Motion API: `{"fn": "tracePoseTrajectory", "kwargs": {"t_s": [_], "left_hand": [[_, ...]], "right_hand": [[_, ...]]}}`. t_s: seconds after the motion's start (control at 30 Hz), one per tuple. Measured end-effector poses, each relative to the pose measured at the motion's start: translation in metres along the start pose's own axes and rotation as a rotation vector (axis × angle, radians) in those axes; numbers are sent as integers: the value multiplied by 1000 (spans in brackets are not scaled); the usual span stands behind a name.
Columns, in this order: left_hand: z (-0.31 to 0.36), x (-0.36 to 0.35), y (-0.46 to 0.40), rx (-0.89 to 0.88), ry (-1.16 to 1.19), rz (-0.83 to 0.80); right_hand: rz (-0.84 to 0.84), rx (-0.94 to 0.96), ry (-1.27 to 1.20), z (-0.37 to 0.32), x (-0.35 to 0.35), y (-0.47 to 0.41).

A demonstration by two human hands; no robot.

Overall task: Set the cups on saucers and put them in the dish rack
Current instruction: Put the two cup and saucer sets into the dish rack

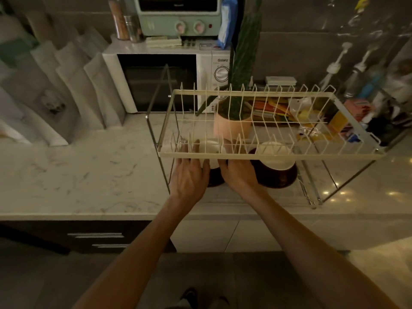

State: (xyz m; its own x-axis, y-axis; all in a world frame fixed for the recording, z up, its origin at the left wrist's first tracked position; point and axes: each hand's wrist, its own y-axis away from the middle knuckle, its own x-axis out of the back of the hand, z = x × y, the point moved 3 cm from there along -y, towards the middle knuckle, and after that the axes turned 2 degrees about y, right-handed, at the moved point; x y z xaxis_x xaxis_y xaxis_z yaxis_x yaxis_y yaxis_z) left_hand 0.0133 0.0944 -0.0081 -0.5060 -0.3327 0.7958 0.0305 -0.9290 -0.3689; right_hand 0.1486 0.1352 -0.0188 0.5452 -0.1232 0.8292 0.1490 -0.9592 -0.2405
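A two-tier wire dish rack [263, 155] stands on the marble counter. On its lower level, a white cup [277, 162] sits on a dark brown saucer [279, 178] at the right. To its left a second white cup [210, 150] rests on another dark saucer [215, 178], partly hidden by my hands and the upper tier's front rail. My left hand [189, 175] and my right hand [239, 175] flank this cup and saucer, fingers reaching under the upper tier and wrapped around them.
A potted cactus in a pink pot [231, 126] stands behind the rack. A white microwave [165, 81] with a green toaster oven [178, 16] on top sits at the back. Cluttered packets [312, 117] lie at the back right. Bare marble counter [78, 170] stretches left.
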Motion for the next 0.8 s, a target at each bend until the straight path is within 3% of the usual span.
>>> {"fn": "tracePoseTrajectory", "kwargs": {"t_s": [0.23, 0.47, 0.8], "left_hand": [[-8, -11, -4, 398, 289, -50], [-18, -17, -10, 481, 278, -93], [-19, -15, -9, 493, 275, -126]], "right_hand": [[-86, -192, -243, 4, -7, -7], [-124, -253, -385, 29, -35, -19], [-148, -259, -448, 16, -11, -12]]}}
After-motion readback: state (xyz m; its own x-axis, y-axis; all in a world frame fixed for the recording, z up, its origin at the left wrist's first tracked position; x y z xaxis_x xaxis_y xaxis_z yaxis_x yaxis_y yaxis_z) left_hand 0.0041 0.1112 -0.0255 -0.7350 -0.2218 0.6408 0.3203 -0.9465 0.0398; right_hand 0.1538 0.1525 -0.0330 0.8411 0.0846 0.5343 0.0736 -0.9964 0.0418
